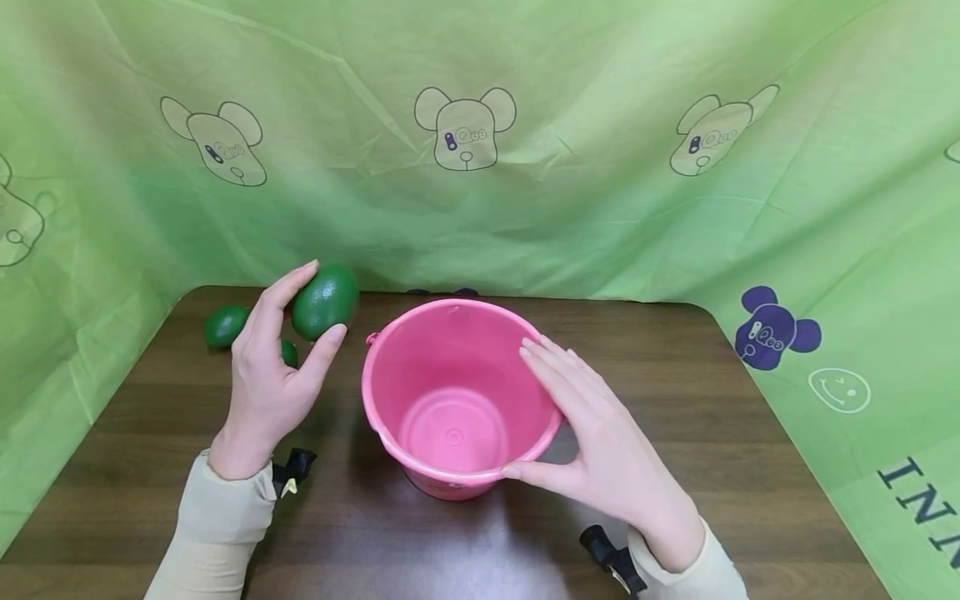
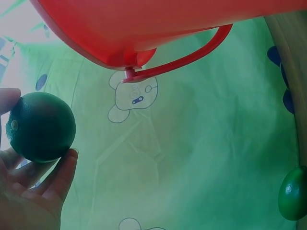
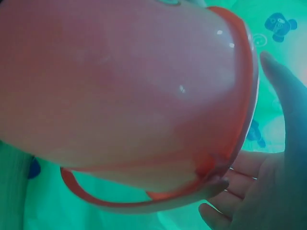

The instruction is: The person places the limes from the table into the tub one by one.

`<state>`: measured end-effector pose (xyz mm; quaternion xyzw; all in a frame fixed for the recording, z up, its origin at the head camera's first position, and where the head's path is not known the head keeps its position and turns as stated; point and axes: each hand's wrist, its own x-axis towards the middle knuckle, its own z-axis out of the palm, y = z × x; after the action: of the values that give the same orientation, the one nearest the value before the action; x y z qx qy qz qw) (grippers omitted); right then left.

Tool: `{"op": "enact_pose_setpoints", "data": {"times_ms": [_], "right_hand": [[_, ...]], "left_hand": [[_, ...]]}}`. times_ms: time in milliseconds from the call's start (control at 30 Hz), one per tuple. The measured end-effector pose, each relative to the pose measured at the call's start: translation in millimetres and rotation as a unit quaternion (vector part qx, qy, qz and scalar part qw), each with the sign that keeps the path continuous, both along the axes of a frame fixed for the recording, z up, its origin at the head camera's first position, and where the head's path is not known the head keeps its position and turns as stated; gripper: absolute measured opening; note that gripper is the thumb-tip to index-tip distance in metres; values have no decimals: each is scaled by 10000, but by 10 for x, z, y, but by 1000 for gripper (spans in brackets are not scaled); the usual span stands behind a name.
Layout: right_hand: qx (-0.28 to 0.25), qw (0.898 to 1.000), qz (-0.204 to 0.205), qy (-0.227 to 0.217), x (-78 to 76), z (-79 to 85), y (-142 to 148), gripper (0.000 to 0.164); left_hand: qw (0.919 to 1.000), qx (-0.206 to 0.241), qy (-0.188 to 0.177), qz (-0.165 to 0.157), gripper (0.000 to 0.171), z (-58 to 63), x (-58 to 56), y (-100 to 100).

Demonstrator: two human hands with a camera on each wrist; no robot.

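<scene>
In the head view my left hand (image 1: 270, 375) holds a glossy green avocado (image 1: 326, 302) between thumb and fingertips, raised left of the pink bucket (image 1: 453, 467). A small pale stem mark shows on the avocado (image 2: 42, 127) in the left wrist view. My right hand (image 1: 600, 433) spans the bucket's right side, fingers straight along the rim and thumb at its near edge. From the right wrist, the fingers (image 3: 242, 177) reach past the rim beside the handle's end. The bucket stands upright, and its inside shows only the bare bottom.
Two more green fruits lie at the table's back left: one avocado (image 1: 227, 326) beyond my left hand, another (image 1: 288, 353) partly hidden by that hand. A brown wooden table (image 1: 637, 358) carries everything. Green printed cloth (image 1: 570, 217) hangs behind and at both sides.
</scene>
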<state>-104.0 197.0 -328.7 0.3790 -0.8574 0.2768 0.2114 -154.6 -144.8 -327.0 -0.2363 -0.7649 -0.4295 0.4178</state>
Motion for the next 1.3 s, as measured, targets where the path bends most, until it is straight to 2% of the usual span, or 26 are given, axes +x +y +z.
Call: {"op": "enact_pose_setpoints", "data": {"times_ms": [200, 467, 833, 1133, 1300], "right_hand": [[202, 9985, -327, -378, -53, -40, 86, 117], [338, 9955, -492, -734, -155, -106, 169, 121], [398, 9912, -452, -1180, -198, -168, 206, 125], [318, 9900, -407, -1312, -215, -179, 208, 126], [275, 9895, -463, -1345, -213, -165, 211, 127]], "left_hand": [[10000, -29, 0, -34, 68, -19, -4, -2], [9999, -52, 38, -137, 69, 0, 39, 20], [9995, -33, 68, -308, 67, 76, 123, 88], [9987, -38, 160, -480, 65, -12, 59, 52], [9980, -121, 153, -606, 65, 8, 60, 98]]}}
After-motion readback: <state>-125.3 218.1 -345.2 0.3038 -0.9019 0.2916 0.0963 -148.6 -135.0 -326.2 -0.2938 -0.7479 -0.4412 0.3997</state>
